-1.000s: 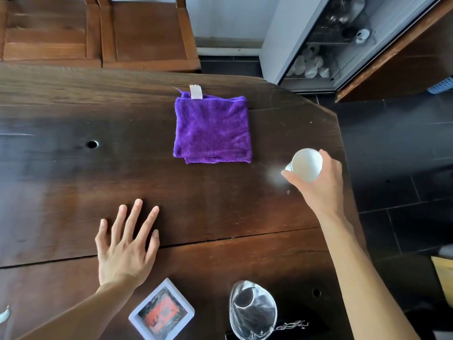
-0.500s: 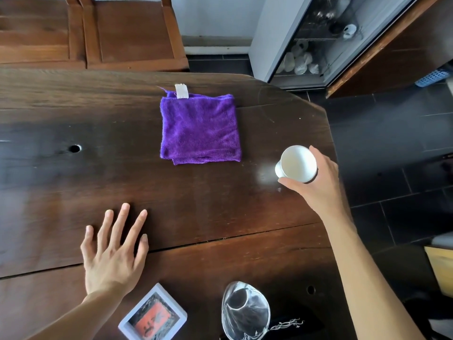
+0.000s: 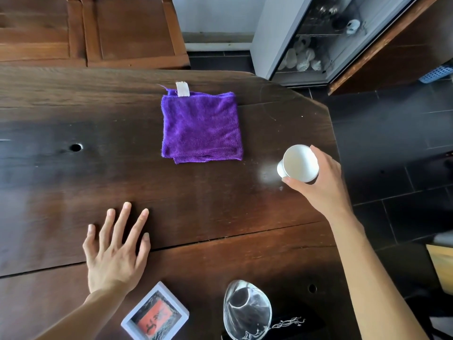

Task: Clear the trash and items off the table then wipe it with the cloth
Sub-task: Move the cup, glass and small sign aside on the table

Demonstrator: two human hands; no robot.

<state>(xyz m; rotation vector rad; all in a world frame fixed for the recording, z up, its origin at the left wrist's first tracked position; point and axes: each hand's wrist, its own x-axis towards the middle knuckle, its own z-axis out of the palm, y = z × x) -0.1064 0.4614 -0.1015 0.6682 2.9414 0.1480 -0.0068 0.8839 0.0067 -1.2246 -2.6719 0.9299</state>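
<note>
So the right hand (image 3: pixel 318 182) is wrapped around a small white cup (image 3: pixel 299 163), thumb on the near side and fingers curled round the far side, with the cup tipped so its open mouth faces up toward the camera. It's held over the right edge of the dark wooden table (image 3: pixel 73 182), and whether its foot touches the wood I can't tell. Just left of that hand there's a pale smudge (image 3: pixel 266 171) on the tabletop.

The left hand (image 3: pixel 115 251) is empty, palm down, fingers spread apart and flat on the wood near a crack that runs across the boards.

The purple cloth (image 3: pixel 201 126) is folded into a square with a white tag (image 3: pixel 182 89) sticking out of its far edge. It lies beyond both hands, roughly between them, a bit closer to the right hand's side and well clear of either one.

Closer to the person than the left hand, just beside its wrist, sits a small white-framed picture (image 3: pixel 155 315) with an orange patch in it. Between the two forearms, at the near edge, there's a clear glass piece (image 3: pixel 246 312) with a black pouch (image 3: pixel 294 325) next to it.
</note>
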